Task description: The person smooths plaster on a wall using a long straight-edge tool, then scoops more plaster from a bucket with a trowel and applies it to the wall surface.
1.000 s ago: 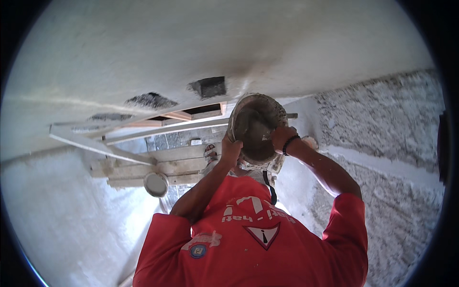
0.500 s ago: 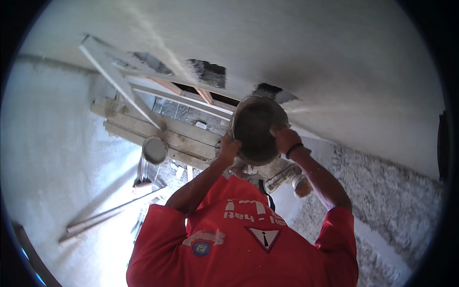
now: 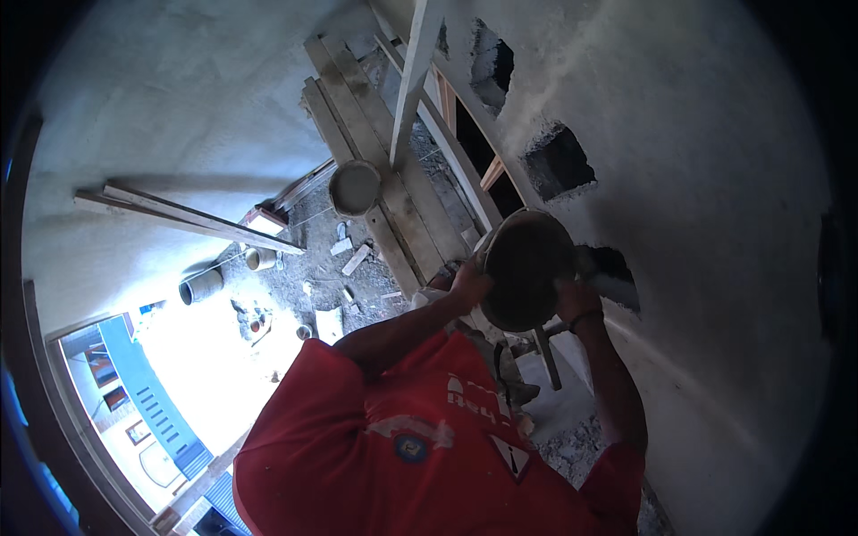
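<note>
A round bucket (image 3: 526, 261), crusted pale around the outside and dark within, is held up in front of my red shirt. My left hand (image 3: 468, 287) grips its left side, thumb near the rim. My right hand (image 3: 576, 297) is closed on the lower right part of the rim. Just beyond the bucket is a plastered wall (image 3: 706, 232) with rough dark holes (image 3: 558, 159), one directly beside the bucket on the right. The inside of the bucket is too shadowed to make out clearly.
Scaffold planks (image 3: 416, 213) carry a second round container (image 3: 356, 188). Pale timbers (image 3: 410, 89) stand by a framed opening in the wall. Leaning boards (image 3: 183, 213), rubble (image 3: 353, 259) and a cylindrical container (image 3: 200, 286) are lower down, beside a bright doorway (image 3: 134, 389) at bottom left.
The camera's view has swung round, bringing the doorway, floor rubble and more wall holes into sight. Both hands, still on the bucket, have moved rightward in the picture, nearer the holes.
</note>
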{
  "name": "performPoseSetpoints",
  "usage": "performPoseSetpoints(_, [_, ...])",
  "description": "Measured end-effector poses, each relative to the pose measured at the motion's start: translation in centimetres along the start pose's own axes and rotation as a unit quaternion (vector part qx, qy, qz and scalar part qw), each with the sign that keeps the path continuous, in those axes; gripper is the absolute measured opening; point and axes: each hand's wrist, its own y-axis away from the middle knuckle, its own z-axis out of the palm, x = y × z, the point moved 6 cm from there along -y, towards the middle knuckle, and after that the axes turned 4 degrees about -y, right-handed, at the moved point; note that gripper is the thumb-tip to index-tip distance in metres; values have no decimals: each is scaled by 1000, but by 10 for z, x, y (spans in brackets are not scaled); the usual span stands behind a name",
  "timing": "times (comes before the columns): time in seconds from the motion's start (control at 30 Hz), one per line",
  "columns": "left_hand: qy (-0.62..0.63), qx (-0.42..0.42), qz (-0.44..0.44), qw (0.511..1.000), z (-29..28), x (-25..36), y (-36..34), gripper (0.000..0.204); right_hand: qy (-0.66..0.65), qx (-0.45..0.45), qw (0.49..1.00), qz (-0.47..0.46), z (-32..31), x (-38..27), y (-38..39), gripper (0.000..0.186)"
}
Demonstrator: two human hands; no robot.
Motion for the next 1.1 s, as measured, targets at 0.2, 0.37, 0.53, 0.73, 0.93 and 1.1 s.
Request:
performPoseSetpoints(0.2, [-15,-8,-116,993,-41,-73,0,47,59,-146,976,-151,15,-77,-21,23])
performPoseSetpoints(0.37, [-76,60,71,993,-101,-122,-5,14,33,-113,952,-283,15,-114,-47,24])
performPoseSetpoints(0.53, [9,183,37,982,-141,-87,4,16,15,-18,981,-190,-2,-132,-102,27])
performPoseSetpoints(0.73, [-117,251,5,961,-206,-101,-16,40,166,-36,938,-301,62,-191,-143,28])
performPoseSetpoints(0.93, [99,262,-117,953,-291,-155,-34,32,-19,-126,957,-259,-10,-288,-184,34])
performPoseSetpoints(1.1, [392,293,-78,869,-353,-197,-39,21,-99,-44,956,-273,-23,-332,-309,37])
